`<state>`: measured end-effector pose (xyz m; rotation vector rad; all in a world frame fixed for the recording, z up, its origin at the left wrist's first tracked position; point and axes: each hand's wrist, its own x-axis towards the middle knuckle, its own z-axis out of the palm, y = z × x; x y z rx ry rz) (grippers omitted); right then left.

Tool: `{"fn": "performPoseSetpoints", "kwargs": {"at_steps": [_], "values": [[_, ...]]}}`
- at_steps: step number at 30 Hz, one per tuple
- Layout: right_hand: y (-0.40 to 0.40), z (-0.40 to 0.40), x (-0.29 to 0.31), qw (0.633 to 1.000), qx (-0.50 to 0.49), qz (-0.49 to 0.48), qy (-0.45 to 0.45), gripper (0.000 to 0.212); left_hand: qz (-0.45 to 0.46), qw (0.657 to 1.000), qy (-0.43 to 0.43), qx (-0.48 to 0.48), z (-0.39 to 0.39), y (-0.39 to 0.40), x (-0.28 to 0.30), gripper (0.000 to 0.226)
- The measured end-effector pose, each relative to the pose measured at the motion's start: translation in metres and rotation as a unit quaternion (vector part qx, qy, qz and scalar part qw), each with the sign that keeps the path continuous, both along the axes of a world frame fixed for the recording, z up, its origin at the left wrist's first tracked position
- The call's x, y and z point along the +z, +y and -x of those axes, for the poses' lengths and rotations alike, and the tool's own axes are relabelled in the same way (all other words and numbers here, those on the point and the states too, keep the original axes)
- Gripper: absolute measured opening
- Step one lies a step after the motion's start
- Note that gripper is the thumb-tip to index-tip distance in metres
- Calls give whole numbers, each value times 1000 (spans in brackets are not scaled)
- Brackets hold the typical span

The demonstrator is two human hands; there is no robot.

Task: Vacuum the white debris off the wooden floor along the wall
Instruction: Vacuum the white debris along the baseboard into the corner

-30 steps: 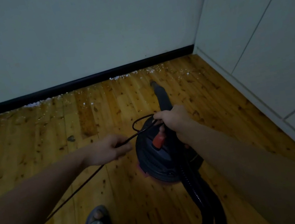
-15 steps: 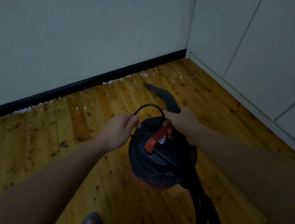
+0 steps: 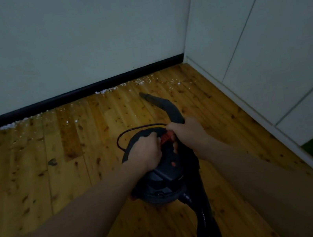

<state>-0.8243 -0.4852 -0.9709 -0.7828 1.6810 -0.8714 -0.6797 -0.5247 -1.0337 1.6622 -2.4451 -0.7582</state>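
We see a black canister vacuum (image 3: 161,177) standing on the wooden floor (image 3: 29,191), with both hands on its top. The left hand (image 3: 146,151) curls around the red handle (image 3: 166,137); the right hand (image 3: 187,134) grips the handle's far end together with the black hose nozzle (image 3: 167,106) and a loop of thin black cord (image 3: 129,132). White debris (image 3: 105,90) lies scattered along the black baseboard (image 3: 65,98) of the far wall (image 3: 77,48). White cabinet panels (image 3: 272,37) stand to the right.
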Motion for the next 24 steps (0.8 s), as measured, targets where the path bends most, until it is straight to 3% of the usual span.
{"fn": "performPoseSetpoints", "kwargs": {"at_steps": [5,11,15,19,24], "values": [[3,3,1,1000,0,10,-4,19,-4,1000,-8,21,11,3,-1,23],[8,6,2,1000,14,10,9,30,-7,999,-41,24,15,0,-4,48],[12,9,-1,1000,-3,9,-9,28,11,997,-75,-6,17,-2,-10,42],[14,20,-3,1000,-10,15,-3,27,-2,998,-55,-22,21,-6,-10,31],[21,28,-6,998,-7,24,50,33,-80,996,-46,-7,21,-17,-8,31]]}}
